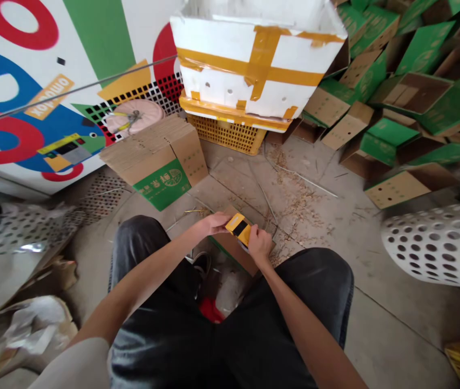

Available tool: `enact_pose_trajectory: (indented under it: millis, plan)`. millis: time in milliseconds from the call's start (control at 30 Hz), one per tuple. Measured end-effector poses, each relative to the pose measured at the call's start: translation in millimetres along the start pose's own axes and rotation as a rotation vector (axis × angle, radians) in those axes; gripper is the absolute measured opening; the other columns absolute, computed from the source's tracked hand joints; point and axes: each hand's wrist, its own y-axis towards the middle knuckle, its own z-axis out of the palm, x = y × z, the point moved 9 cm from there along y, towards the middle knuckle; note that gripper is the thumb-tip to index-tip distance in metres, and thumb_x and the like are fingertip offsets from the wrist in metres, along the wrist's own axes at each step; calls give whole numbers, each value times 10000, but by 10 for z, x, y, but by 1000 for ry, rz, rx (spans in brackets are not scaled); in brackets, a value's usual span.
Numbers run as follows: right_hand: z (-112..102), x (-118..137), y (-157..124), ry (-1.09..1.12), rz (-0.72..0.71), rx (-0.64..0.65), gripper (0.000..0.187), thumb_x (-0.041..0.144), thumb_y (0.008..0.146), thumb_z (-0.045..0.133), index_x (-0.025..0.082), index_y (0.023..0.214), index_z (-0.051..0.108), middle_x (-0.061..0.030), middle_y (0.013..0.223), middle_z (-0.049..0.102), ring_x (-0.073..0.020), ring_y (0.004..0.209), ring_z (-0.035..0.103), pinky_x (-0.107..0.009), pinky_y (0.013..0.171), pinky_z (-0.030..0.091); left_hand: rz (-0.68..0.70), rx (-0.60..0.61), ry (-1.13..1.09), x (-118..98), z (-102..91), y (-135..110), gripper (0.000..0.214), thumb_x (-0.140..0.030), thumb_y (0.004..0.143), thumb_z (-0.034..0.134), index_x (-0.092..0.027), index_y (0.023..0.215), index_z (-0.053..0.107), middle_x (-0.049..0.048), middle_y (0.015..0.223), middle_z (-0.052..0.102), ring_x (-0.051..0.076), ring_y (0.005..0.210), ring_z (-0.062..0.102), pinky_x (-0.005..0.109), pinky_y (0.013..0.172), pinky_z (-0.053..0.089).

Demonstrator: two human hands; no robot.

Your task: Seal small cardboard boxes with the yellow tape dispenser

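Both forearms are extended fwd & angled inward, w/ the hands nearly met btwn the bent knees. By the R hand (259,243), fingers curled, the near end of a yellow tool (236,222) w/ a black band is grasped. By the L hand (217,222) its far L end is touched; whether that end is gripped can't be told. The tool is held over a brown carton (234,249), toward its far edge; a green strip is seen along the near edge.

Markings: on a stack of folded cartons (191,146), a green panel is printed w/ white characters, too small to be read, plus a round slice-like graphic. Lettering on the painted wall panel (92,32) can't be made out for certain.

Materials: the white foam box (222,84) is bound w/ shiny yellow-brown tape, above a yellow latticed plastic crate (230,135). Round holes are seen in the pale plastic basket (440,243). The concrete floor (379,270) is littered w/ tan scraps.
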Motion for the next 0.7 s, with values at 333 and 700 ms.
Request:
enact_pose_trajectory:
  millis: [333, 700]
  plan:
    - [3, 16, -5, -15, -7, -18, 643, 417, 1046, 261, 131, 862, 807, -187, 864, 776, -234, 795, 723, -280, 704, 421, 234, -373, 481, -270, -185, -76, 223, -34, 810, 562, -84, 845, 776, 77, 795, 756, 114, 674, 643, 202, 646, 486]
    - [-9, 50, -16, -33, -14, -18, 617, 399, 1048, 267, 135, 884, 800, -192, 880, 777, -223, 823, 732, -265, 747, 457, 480, -472, 953, -575, -90, -194, 239, -163, 876, 593, -127, 959, 814, 130, 920, 789, 171, 822, 690, 238, 727, 460]
